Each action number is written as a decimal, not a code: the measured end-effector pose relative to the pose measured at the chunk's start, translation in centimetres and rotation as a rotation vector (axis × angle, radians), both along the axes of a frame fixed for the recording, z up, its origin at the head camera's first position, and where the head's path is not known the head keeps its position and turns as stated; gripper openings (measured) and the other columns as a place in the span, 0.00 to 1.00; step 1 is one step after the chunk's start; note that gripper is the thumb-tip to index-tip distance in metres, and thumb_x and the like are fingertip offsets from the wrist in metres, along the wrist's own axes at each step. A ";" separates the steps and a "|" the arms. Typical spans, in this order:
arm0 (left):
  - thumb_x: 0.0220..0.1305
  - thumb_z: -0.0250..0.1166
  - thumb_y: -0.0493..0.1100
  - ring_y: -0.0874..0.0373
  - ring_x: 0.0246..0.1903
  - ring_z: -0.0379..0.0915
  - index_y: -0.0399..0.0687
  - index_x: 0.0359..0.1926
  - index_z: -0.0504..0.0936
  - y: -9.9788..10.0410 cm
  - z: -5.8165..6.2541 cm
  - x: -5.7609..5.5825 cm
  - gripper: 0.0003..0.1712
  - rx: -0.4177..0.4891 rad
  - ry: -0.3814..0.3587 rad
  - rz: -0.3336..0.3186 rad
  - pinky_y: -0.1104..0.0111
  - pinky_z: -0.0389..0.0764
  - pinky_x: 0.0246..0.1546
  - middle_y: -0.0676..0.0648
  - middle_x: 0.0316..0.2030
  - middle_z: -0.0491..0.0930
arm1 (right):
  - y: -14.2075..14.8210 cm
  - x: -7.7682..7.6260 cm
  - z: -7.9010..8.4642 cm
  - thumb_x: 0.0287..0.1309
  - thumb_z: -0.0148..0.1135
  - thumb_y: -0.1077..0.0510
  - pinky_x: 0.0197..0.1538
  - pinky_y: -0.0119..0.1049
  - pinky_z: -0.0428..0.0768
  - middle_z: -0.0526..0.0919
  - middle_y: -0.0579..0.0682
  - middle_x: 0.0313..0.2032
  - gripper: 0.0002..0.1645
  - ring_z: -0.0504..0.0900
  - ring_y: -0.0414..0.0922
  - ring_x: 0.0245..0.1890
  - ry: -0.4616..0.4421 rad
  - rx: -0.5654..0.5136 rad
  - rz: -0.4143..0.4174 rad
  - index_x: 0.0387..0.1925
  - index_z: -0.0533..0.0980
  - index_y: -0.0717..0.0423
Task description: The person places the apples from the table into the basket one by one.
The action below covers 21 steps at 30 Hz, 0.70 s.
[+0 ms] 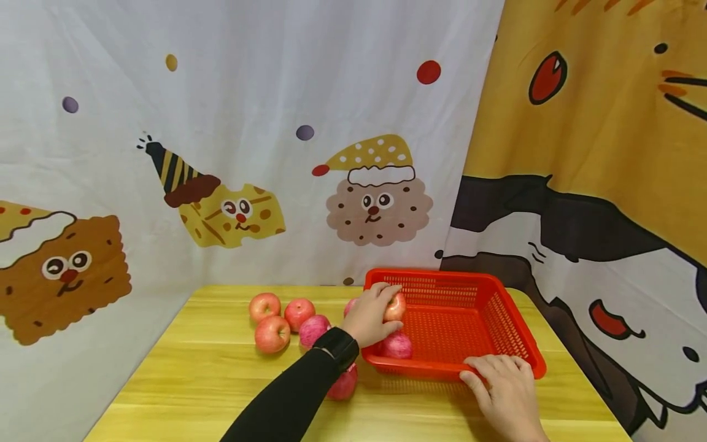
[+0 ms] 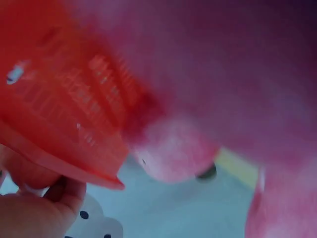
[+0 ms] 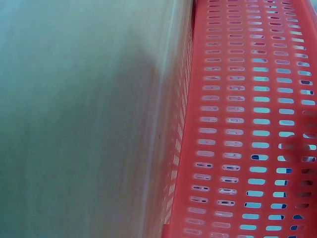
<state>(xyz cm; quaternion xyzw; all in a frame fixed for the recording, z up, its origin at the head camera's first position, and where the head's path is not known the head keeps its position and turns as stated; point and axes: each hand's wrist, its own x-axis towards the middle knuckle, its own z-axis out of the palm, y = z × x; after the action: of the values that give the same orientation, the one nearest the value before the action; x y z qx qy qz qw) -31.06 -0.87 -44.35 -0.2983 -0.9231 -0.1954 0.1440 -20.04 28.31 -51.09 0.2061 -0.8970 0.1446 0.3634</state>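
Note:
In the head view my left hand (image 1: 371, 316) grips a red apple (image 1: 395, 307) above the left side of a red plastic basket (image 1: 450, 368). A pink apple (image 1: 397, 345) sits inside the basket, just below that hand. The left wrist view shows the left hand (image 2: 47, 208) with the gripped apple (image 2: 27, 171) beside the basket's rim; large pink shapes there are blurred. My right hand (image 1: 505, 390) holds the basket's front rim near its right corner, fingers over the edge. In the right wrist view only the basket's slotted wall (image 3: 242, 119) shows, without the hand.
Left of the basket, several apples (image 1: 272, 334) lie on the wooden table (image 1: 182, 368). One pink apple (image 1: 342, 383) is partly behind the left forearm, and another (image 1: 350, 305) is partly hidden by the left hand. A printed curtain (image 1: 309, 202) hangs behind the table.

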 end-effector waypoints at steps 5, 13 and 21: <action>0.57 0.72 0.60 0.50 0.56 0.65 0.55 0.70 0.66 0.6 -0.8 -0.7 0.43 -0.153 0.063 0.010 0.54 0.70 0.58 0.43 0.64 0.66 | 0.1 0.0 0.0 0.51 0.70 0.46 0.47 0.54 0.63 0.85 0.44 0.34 0.13 0.76 0.49 0.38 0.015 -0.007 0.004 0.37 0.84 0.46; 0.63 0.65 0.61 0.49 0.56 0.66 0.59 0.68 0.70 0.7 -1.2 -0.4 0.34 -0.273 0.071 0.043 0.55 0.66 0.60 0.45 0.64 0.66 | 0.0 0.0 0.2 0.51 0.70 0.46 0.46 0.53 0.64 0.85 0.45 0.34 0.13 0.77 0.49 0.38 0.007 0.003 -0.001 0.36 0.84 0.47; 0.74 0.48 0.64 0.51 0.56 0.68 0.63 0.63 0.78 0.8 -1.2 -0.4 0.26 -0.426 -0.004 0.029 0.48 0.58 0.61 0.49 0.65 0.69 | -0.1 0.1 0.4 0.49 0.72 0.46 0.45 0.52 0.63 0.85 0.44 0.34 0.14 0.76 0.48 0.39 0.008 0.013 -0.007 0.37 0.84 0.46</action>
<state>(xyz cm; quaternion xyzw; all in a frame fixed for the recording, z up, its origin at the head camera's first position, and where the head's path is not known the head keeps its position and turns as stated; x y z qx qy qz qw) -31.44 -0.11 -45.52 -0.3084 -0.9480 0.0056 0.0788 -19.91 28.19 -50.66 0.2060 -0.8970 0.1368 0.3663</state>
